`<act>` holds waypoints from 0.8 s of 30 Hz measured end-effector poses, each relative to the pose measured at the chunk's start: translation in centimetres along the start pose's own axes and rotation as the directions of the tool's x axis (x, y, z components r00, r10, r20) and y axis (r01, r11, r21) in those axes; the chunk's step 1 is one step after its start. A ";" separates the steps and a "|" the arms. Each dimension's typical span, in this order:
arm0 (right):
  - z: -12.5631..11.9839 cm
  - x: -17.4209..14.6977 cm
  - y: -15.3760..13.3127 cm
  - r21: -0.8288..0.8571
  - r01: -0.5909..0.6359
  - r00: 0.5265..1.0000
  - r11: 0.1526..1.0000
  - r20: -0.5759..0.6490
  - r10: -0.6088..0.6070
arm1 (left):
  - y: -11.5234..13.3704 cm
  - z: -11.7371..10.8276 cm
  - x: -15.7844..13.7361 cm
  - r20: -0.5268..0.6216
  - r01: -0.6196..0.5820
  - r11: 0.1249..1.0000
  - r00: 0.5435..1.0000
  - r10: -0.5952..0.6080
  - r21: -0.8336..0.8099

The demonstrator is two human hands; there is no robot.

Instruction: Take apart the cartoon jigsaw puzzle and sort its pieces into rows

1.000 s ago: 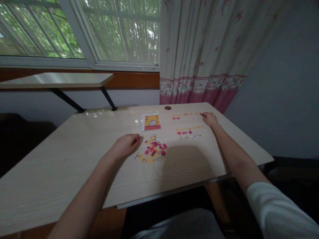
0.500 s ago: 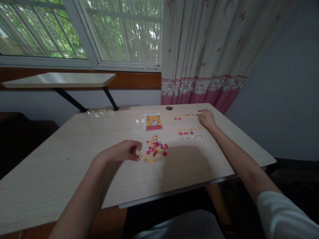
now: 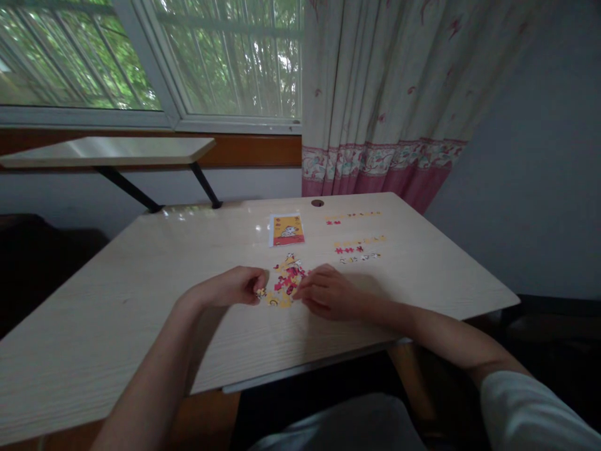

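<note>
A loose heap of jigsaw pieces [image 3: 287, 284], pink, yellow and white, lies on the table between my two hands. At its left edge my left hand [image 3: 241, 285] is closed, with a yellow and dark puzzle piece [image 3: 261, 292] at its fingertips. My right hand [image 3: 331, 293] covers the heap's right side, fingers bent and drawn together. Whatever those fingertips pinch, if anything, is hidden. Behind the heap lies a picture card [image 3: 287, 230] with a white animal on orange and red.
Sorted puzzle pieces lie in rows on the right: yellow pieces [image 3: 359, 242], pink pieces [image 3: 348, 250], white pieces [image 3: 360, 258], and a further yellow row [image 3: 366, 214] at the back. A raised shelf [image 3: 113, 149] stands at the back left. The table [image 3: 141, 300] has a cable hole [image 3: 318, 203].
My right hand has left the far yellow row and come back toward me and left to the heap. My left hand stays in place; its fingers have closed at the heap's edge.
</note>
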State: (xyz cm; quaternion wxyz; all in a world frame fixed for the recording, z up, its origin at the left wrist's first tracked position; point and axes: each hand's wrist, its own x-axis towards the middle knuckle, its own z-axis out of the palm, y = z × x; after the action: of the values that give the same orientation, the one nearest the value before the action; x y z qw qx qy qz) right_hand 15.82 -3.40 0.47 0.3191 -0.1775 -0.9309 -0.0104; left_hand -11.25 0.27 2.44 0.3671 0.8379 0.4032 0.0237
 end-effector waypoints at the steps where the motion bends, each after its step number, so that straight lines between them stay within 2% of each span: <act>1: 0.3 -0.2 -0.4 0.009 0.012 1.000 1.000 0.006 -0.012 | 0.2 0.0 0.0 0.002 -0.008 1.000 1.000 0.008 -0.024; 3: 0.7 -0.6 -0.5 0.017 0.000 1.000 1.000 0.028 -0.001 | 0.6 0.0 0.1 -0.028 -0.032 0.995 0.999 0.029 -0.097; 6: 1.2 -0.9 0.1 0.019 -0.043 0.998 0.999 0.034 0.043 | 1.6 0.4 0.7 -0.175 -0.113 0.945 0.983 0.060 -0.306; 8: 1.4 -0.9 0.5 0.010 -0.087 0.996 0.996 -0.023 0.087 | 2.3 0.9 1.3 -0.259 -0.174 0.867 0.964 0.054 -0.468; 12: 1.5 -0.4 0.7 -0.017 -0.163 0.972 0.987 -0.176 0.157 | 3.7 2.2 2.5 -0.281 -0.193 0.724 0.960 -0.002 -0.662; 17: 1.4 -0.2 0.8 0.003 -0.208 0.945 0.978 -0.257 0.201 | 3.9 3.3 3.4 -0.328 -0.229 0.606 0.943 -0.056 -0.762; 24: 1.5 -0.2 1.2 0.001 -0.229 0.948 0.973 -0.227 0.223 | 4.2 4.0 3.9 -0.315 -0.246 0.564 0.949 -0.027 -0.788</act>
State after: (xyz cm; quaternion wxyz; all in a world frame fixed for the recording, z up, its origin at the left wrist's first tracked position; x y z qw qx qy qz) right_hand 15.54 -2.16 -0.94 0.4196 -0.2845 -0.8619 -0.0055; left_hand -4.49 -1.14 1.20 0.6468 0.5828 0.3421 0.3536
